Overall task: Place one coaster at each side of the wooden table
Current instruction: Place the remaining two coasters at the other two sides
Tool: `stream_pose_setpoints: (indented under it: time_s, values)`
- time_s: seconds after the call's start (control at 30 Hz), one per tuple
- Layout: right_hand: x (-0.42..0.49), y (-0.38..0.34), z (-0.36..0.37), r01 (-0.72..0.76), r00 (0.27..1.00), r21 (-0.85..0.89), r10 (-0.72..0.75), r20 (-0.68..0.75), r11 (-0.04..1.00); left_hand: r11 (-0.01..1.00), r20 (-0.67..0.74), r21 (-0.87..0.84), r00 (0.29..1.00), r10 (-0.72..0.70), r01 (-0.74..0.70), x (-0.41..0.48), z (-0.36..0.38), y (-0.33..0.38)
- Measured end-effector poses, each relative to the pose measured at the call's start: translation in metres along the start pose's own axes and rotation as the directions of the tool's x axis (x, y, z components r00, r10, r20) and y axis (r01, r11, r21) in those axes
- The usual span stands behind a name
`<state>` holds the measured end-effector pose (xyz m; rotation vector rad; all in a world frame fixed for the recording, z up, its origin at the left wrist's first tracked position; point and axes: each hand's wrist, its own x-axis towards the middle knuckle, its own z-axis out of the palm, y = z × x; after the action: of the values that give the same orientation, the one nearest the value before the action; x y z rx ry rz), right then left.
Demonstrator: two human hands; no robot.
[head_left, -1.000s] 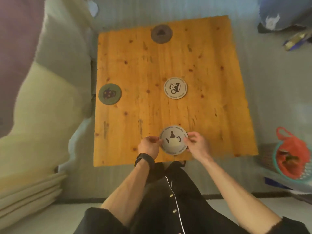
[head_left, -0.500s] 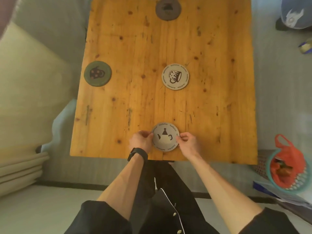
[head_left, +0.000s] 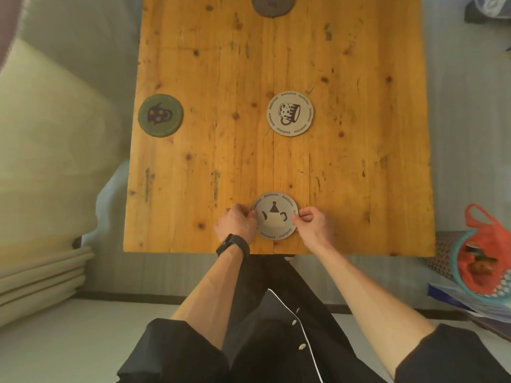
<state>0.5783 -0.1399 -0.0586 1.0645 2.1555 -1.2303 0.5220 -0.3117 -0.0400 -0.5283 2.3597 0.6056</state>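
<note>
A pale teapot coaster (head_left: 275, 216) lies flat near the front edge of the wooden table (head_left: 359, 161). My left hand (head_left: 236, 223) pinches its left rim and my right hand (head_left: 311, 223) pinches its right rim. A pale mug coaster (head_left: 290, 114) sits near the table's middle. At the left edge rests a green coaster (head_left: 160, 115). A dark grey coaster (head_left: 272, 5) lies at the far edge, partly cut off by the frame.
Pale cushions (head_left: 41, 161) and folded mats lie left of the table. A basket with an orange bag (head_left: 481, 261) stands on the floor at the right. Grey floor surrounds the table.
The view has moved closer over the table. Both hands stay on the teapot coaster, which now lies flat a little further in from the front edge.
</note>
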Motion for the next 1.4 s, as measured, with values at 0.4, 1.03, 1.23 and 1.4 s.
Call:
stream_pose_setpoints:
  time_s: [0.4,1.03,1.23,1.4]
  values:
    - [-0.008,-0.002,-0.001,0.019,1.0,-0.065,-0.019,-0.002,0.998,0.996,0.006,0.094,1.0,0.008,-0.009,-0.007,-0.006,0.004]
    - [-0.011,0.012,0.008,0.428,0.87,-0.466,-0.492,-0.018,0.774,0.723,0.017,0.521,0.852,0.524,-0.455,-0.014,0.011,-0.029]
    - [-0.012,0.025,0.003,0.517,0.813,-0.613,-0.566,0.135,0.597,0.685,0.094,0.521,0.832,0.547,-0.509,-0.008,-0.002,-0.029]
    - [-0.006,0.014,-0.009,0.474,0.862,-0.535,-0.494,0.118,0.7,0.724,0.06,0.444,0.823,0.564,-0.528,0.007,-0.016,-0.004]
